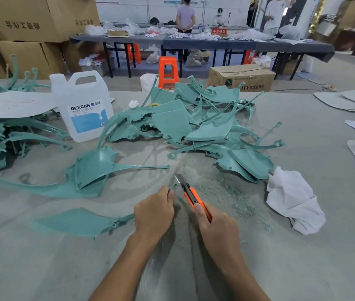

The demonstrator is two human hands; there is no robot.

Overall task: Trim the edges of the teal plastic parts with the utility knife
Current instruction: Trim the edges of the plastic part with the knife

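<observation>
R hand (213,227): knife (190,196); L hand (153,211): part (173,186)

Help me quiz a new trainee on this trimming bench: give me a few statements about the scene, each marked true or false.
1. The right hand grips the orange utility knife. True.
2. The left hand lies flat and empty on the table. False: it holds a teal part by its thin end, next to the blade.
3. The white jug lies on its side. False: it stands upright.
4. A crumpled white cloth lies to the right of the knife. True.
</observation>
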